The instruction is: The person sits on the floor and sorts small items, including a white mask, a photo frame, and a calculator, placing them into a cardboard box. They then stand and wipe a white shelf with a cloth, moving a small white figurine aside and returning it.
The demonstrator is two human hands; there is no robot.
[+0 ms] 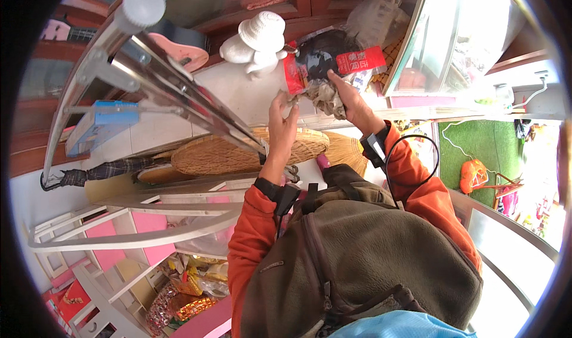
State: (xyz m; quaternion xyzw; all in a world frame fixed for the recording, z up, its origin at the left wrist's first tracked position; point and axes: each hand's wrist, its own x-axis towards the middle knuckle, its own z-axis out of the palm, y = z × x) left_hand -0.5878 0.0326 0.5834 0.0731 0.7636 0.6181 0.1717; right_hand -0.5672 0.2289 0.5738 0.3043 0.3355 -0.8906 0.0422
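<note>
My right hand [353, 103] grips a crumpled greyish-beige cloth [328, 100], its thumb lying over the lower edge of a red-and-clear plastic package [319, 54]. Dark contents show through that package, and it bears writing. Just left of the cloth is my left hand [282, 126], thumb and forefinger raised at the cloth's near end; whether they pinch it cannot be made out. A white figurine with a knitted-look hat [259, 43] stands left of the package on a white ledge [223, 88].
A folding metal frame [187, 92] slants across the left, close to my left hand. Below the ledge are a woven bamboo tray [241, 152], a straw broom [348, 150] and a folded plaid umbrella [111, 169]. A glass case [447, 38] stands at right; white-and-pink shelving [147, 244] lies lower left.
</note>
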